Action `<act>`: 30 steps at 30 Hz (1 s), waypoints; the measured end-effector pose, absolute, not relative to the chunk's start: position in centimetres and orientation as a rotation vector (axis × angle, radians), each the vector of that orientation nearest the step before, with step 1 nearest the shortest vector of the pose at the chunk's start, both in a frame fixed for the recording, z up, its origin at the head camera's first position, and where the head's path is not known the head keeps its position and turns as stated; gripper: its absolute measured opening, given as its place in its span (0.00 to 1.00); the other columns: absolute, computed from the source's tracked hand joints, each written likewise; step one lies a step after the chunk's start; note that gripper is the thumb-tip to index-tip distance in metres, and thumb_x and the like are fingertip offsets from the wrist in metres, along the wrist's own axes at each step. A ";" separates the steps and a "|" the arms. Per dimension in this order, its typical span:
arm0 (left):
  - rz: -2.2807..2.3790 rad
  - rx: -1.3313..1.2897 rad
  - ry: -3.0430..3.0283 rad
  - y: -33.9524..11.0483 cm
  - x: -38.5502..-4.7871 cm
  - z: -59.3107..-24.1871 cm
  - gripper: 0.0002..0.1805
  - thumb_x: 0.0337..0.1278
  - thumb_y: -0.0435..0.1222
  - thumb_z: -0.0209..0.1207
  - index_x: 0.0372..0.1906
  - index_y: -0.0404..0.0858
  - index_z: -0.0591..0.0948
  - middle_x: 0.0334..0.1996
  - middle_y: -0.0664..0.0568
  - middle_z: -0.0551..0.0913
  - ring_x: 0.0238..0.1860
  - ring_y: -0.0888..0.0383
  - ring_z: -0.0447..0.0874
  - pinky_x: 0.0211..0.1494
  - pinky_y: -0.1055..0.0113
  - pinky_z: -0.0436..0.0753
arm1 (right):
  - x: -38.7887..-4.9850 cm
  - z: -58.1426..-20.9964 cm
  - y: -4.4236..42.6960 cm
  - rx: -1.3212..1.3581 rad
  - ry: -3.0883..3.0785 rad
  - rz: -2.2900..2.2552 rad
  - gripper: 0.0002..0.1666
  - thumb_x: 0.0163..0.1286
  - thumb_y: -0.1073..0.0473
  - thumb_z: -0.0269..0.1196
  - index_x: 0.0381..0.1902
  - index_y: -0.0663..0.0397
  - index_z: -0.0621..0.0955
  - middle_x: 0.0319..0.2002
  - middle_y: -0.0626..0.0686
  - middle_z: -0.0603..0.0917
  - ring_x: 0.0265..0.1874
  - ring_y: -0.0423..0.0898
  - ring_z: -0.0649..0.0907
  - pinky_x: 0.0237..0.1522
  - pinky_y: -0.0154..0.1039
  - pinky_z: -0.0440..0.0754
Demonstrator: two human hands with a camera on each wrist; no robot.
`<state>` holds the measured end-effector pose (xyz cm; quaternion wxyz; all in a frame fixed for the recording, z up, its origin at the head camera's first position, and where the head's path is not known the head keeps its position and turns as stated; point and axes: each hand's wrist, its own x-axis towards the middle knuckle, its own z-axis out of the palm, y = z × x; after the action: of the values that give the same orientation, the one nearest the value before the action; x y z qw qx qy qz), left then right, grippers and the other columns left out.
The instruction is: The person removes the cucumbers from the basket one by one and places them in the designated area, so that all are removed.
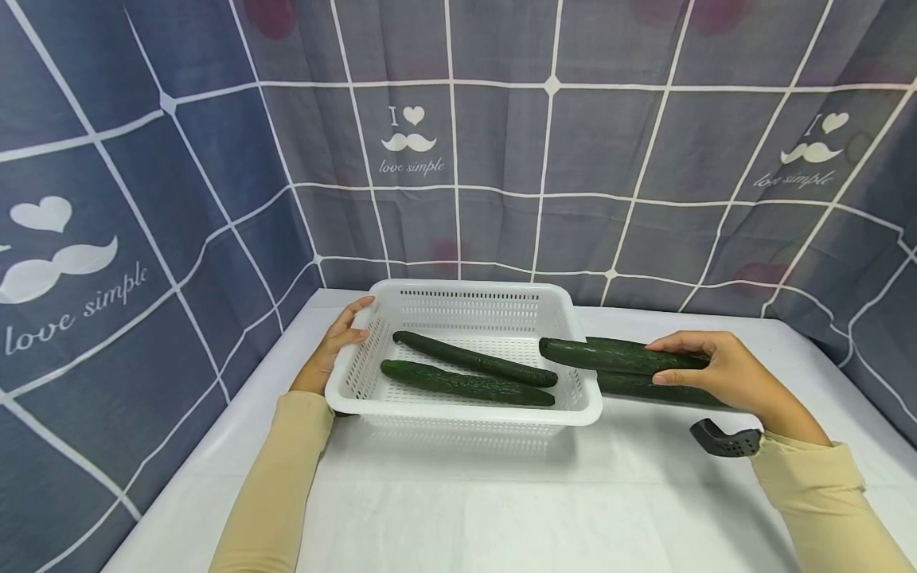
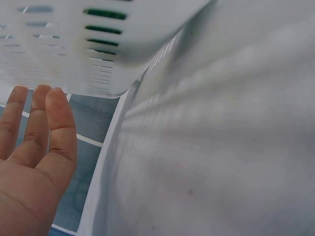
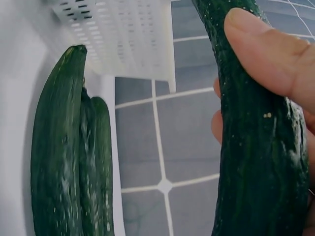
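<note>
A white plastic basket (image 1: 469, 414) with slotted walls stands on the table. Two dark green cucumbers lie inside, a farther cucumber (image 1: 473, 358) and a nearer cucumber (image 1: 466, 383). My left hand (image 1: 331, 350) touches the basket's left side, its visible fingers (image 2: 61, 123) nearly straight in the left wrist view. Between thumb and fingers, my right hand (image 1: 705, 362) pinches another cucumber (image 1: 609, 355), raised above the table. Its left end reaches over the basket's right rim. Other cucumbers (image 3: 56, 147) lie beneath it on the table, right of the basket, partly hidden in the head view.
A white cloth covers the table (image 1: 458, 509). Grey-blue checked curtains (image 1: 501, 159) with white lines hang behind it and along both sides. A black strap-like piece (image 1: 723, 439) sits at my right wrist.
</note>
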<state>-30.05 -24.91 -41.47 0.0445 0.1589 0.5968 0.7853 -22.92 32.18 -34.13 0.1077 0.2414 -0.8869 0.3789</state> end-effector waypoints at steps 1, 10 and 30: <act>2.402 0.493 1.815 -24.9 -30.0 -41.4 0.32 0.67 0.28 0.46 0.71 0.57 0.72 0.68 0.51 0.70 0.63 0.56 0.74 0.60 0.64 0.79 | -22.8 -34.2 32.4 0.702 -2.614 1.102 0.22 0.56 0.70 0.81 0.50 0.63 0.90 0.43 0.31 0.90 0.41 0.26 0.85 0.42 0.22 0.78; 2.416 0.529 1.789 -25.1 -30.4 -41.8 0.33 0.66 0.27 0.47 0.72 0.55 0.72 0.65 0.52 0.74 0.59 0.58 0.79 0.57 0.65 0.81 | -22.3 -35.0 34.5 0.607 -2.674 1.017 0.24 0.58 0.66 0.82 0.53 0.59 0.90 0.47 0.28 0.87 0.47 0.21 0.81 0.46 0.20 0.75; 2.385 0.506 1.798 -25.2 -30.3 -41.7 0.34 0.67 0.28 0.47 0.76 0.53 0.68 0.68 0.51 0.71 0.61 0.56 0.76 0.58 0.63 0.81 | -21.7 -36.8 37.8 0.575 -2.722 1.105 0.23 0.60 0.68 0.80 0.54 0.60 0.88 0.47 0.30 0.87 0.46 0.25 0.82 0.43 0.24 0.79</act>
<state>-30.32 -25.21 -41.71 0.0564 0.1667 0.5925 0.7861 -21.65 37.76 -36.83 0.0740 0.1916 -0.9068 0.3680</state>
